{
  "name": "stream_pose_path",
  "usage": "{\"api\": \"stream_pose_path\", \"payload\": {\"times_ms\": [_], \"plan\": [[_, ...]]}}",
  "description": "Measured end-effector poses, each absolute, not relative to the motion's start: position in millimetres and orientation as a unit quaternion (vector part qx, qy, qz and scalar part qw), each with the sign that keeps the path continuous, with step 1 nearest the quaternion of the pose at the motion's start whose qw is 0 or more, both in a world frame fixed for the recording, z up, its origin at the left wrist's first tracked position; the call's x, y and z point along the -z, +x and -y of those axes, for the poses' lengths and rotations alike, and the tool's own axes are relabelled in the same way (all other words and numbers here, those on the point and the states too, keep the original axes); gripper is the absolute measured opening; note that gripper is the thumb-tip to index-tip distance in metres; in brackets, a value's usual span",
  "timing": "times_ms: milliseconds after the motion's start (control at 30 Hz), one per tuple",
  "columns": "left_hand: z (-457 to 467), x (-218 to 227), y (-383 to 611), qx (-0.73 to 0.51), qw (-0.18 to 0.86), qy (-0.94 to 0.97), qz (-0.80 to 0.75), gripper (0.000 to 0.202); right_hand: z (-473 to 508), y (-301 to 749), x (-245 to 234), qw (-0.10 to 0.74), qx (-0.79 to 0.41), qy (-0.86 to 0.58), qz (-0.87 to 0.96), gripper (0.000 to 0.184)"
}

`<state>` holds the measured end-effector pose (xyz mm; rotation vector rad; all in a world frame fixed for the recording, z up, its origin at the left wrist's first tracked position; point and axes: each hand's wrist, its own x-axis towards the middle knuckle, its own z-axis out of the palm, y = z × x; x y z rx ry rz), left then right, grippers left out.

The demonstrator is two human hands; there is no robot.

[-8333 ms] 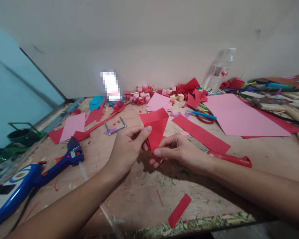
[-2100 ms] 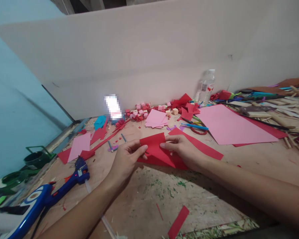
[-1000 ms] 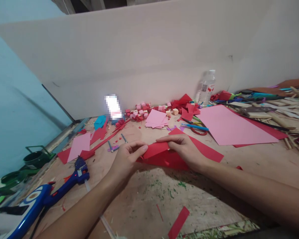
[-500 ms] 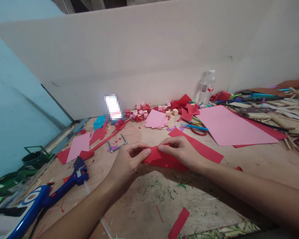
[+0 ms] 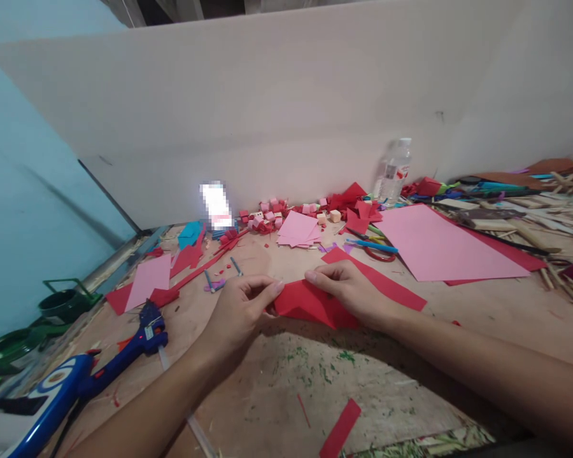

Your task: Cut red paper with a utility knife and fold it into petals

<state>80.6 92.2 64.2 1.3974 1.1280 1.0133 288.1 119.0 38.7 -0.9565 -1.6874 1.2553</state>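
The left hand (image 5: 243, 305) is pinching the left end of a piece of red paper (image 5: 303, 300) between thumb and fingers; the right hand (image 5: 351, 289) is pinching the same paper along its upper edge toward the other end, thumb uppermost and fingers curling behind; the paper is sitting between the two hands, above the near middle of the counter (image 5: 277, 394), and is showing creases; its right end is disappearing behind the right hand.

A long red strip (image 5: 394, 286) is lying just beyond the right hand, partly hidden by it; a short red strip (image 5: 341, 429) is lying nearer the front edge; scissors (image 5: 381, 257) with a red handle are resting beyond the long strip, a blue pen (image 5: 372, 245) lying across them; a large pink sheet (image 5: 444, 245) is overlapping a red one farther right.

Small pink sheets (image 5: 298, 227) are lying stacked beyond the hands, and pink and red cubes (image 5: 267, 216) are clustering behind them; a clear bottle (image 5: 395, 175) is standing upright near the pale panel (image 5: 267, 108); a blue glue gun (image 5: 153, 332) is lying on the left, near the left forearm.
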Motion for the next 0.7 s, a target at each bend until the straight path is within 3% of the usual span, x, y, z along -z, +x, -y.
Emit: {"api": "stream_pose_path", "payload": {"times_ms": [133,333,533,700], "plan": [[-89,-63,81,-0.414,0.524,0.579,-0.468,0.029,-119,290,-36,0.393,-0.480,-0.362,0.696,0.054],[-84,-56,83,-0.392,0.508,0.609,-0.465,0.035,-118,291,-33,0.378,-0.465,-0.362,0.714,0.048],[-82,-53,82,-0.368,0.476,0.652,-0.461,0.030,-113,289,-33,0.346,-0.511,-0.362,0.698,0.030],[-87,-56,78,-0.340,0.476,0.667,-0.462,0.034,-113,293,-43,0.311,-0.527,-0.378,0.695,0.034]]}}
